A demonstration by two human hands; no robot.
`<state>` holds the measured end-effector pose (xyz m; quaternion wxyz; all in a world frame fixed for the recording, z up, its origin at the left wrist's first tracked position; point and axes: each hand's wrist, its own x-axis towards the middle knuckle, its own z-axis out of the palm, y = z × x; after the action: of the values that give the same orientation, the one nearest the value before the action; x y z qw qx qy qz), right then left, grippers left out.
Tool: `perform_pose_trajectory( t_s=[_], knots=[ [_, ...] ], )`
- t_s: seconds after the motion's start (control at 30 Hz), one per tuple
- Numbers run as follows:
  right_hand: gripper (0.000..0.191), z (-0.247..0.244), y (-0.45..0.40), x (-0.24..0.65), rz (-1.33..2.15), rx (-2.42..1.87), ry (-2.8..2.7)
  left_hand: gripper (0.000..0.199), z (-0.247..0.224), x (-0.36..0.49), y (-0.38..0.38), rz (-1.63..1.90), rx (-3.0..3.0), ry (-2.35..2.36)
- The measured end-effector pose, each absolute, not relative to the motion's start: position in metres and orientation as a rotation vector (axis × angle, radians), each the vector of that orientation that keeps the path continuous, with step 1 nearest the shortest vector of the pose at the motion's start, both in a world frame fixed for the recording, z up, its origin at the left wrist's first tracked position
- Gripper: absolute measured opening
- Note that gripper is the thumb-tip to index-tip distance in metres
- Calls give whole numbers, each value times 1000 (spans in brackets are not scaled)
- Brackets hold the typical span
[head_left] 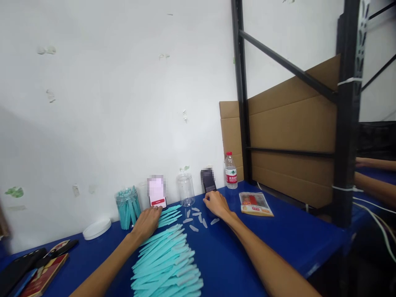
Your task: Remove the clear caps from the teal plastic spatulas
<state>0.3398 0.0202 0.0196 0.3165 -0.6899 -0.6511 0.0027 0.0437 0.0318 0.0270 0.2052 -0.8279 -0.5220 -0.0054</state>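
Note:
My left hand (147, 222) reaches to the lower edge of a phone (157, 192) with a lit pale screen, leaning on the wall; its fingers are too small to make out fully. My right hand (216, 203) is bent at the foot of a dark phone (208, 180), its fingers curled together. Whether it grips anything is hidden. Between my arms lies a long row of turquoise sticks (168, 264). Small translucent pieces (194, 228) are scattered beside them. An open clear jar (185, 189) stands between the phones.
A jar of turquoise sticks (127, 208) and a white lid (97, 229) are at left. A water bottle (231, 173) and a food packet (255, 204) sit right, near a black rack post (348, 123). Another person's arms (375, 185) show far right.

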Motion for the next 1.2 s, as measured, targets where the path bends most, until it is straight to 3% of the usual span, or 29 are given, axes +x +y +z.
perform_pose_trajectory(
  t_s=[0.23,0.63,0.77,0.93,1.2],
  knots=[
    [46,38,23,385,-122,-1925,-1300,35,31,39,32,-7,-2331,-1495],
    [22,26,23,368,-5,-1877,-1554,28,43,26,22,-246,-2272,-1572],
    [22,25,22,360,6,-1819,-1660,25,46,19,5,-462,-2267,-1650],
    [21,22,26,360,1,-1840,-1635,24,38,5,-37,-1038,-2397,-1755],
    [36,23,33,384,-102,-1985,-1368,29,17,-4,-66,-1483,-2444,-1852]
  ],
)
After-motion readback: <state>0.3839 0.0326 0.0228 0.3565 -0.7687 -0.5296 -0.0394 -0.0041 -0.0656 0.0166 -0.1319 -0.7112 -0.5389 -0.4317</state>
